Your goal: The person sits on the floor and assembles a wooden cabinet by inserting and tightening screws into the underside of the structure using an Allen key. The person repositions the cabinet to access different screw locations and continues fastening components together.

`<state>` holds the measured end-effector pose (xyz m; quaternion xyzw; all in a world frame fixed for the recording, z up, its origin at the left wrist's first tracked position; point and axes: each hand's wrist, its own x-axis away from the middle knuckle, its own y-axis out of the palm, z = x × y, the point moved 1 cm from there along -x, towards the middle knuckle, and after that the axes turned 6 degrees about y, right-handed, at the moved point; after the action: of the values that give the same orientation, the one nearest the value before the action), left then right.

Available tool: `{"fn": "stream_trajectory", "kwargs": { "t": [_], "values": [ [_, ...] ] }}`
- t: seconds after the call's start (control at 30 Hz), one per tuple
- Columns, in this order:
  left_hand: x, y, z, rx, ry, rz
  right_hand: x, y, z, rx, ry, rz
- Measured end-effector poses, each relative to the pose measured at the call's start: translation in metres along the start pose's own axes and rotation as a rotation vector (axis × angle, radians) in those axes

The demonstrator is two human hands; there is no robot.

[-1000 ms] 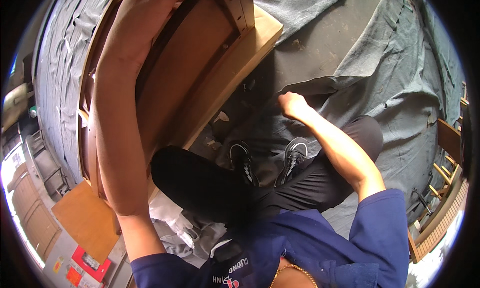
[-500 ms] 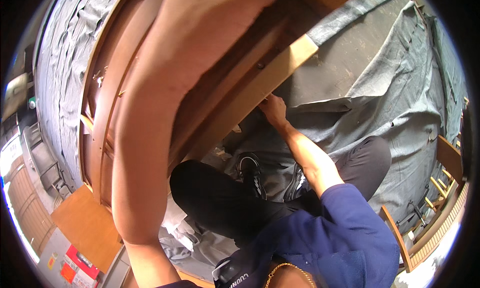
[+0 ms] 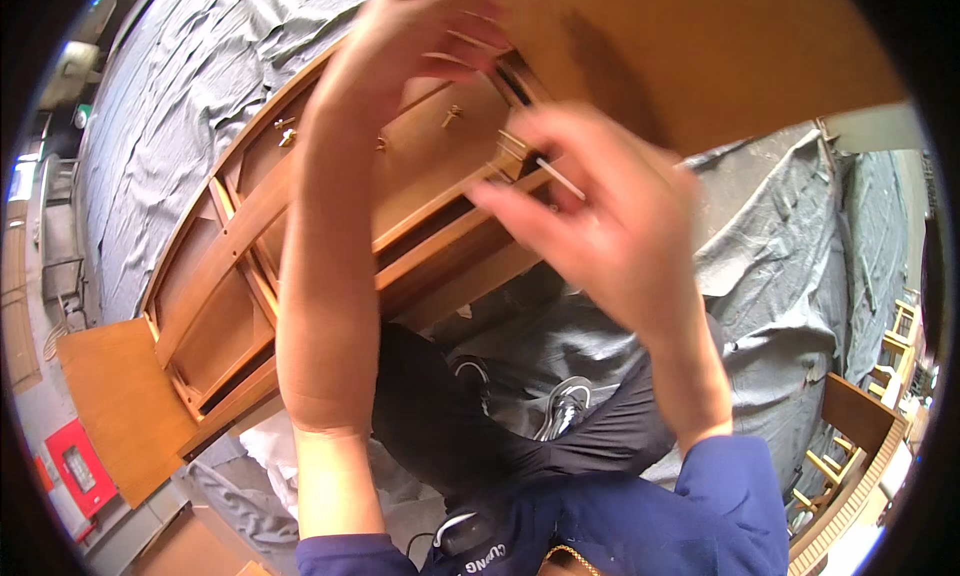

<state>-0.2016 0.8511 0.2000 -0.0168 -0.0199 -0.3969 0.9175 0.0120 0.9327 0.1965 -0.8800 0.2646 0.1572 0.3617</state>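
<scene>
A brown wooden furniture frame (image 3: 200,291) with a curved rail and recessed panels lies before me. My left hand (image 3: 425,36) is over its far part, fingers apart and slightly blurred, with nothing visible in them. Nearer and to the right, my right hand (image 3: 610,216) is raised above the frame's near edge, smeared by motion. A thin, pale metal rod (image 3: 562,180) lies across its curled fingers; its exact kind is unclear. Small brass-coloured fittings (image 3: 287,136) lie or stand on the panels, with another fitting (image 3: 453,116) near the left hand.
A broad wooden panel (image 3: 720,56) stands at the far right end, and a smaller panel (image 3: 120,396) at the left end. Crumpled grey cloth (image 3: 790,276) covers the floor. Wooden furniture parts (image 3: 860,416) stand at right. A red object (image 3: 85,466) is at lower left.
My right hand has come up from beneath the frame's near edge to above it, with the rod now visible. My left arm has drawn away from the view, and the view has shifted.
</scene>
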Motion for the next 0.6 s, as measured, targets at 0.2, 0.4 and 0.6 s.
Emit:
{"fn": "stream_trajectory", "kwargs": {
  "t": [0.2,0.4,0.6],
  "values": [
    [-0.012,-0.067,-0.024,-0.042,0.078,0.435,-0.082,0.082,0.004,0.556,-0.053,-0.836],
    [-0.005,-0.028,-0.041,-0.002,0.165,0.229,-0.034,0.002,0.002,-0.085,-0.118,-0.336],
    [0.02,0.065,-0.003,-0.235,0.77,0.464,0.125,-0.079,0.079,-0.203,0.571,0.036]
  ]
}}
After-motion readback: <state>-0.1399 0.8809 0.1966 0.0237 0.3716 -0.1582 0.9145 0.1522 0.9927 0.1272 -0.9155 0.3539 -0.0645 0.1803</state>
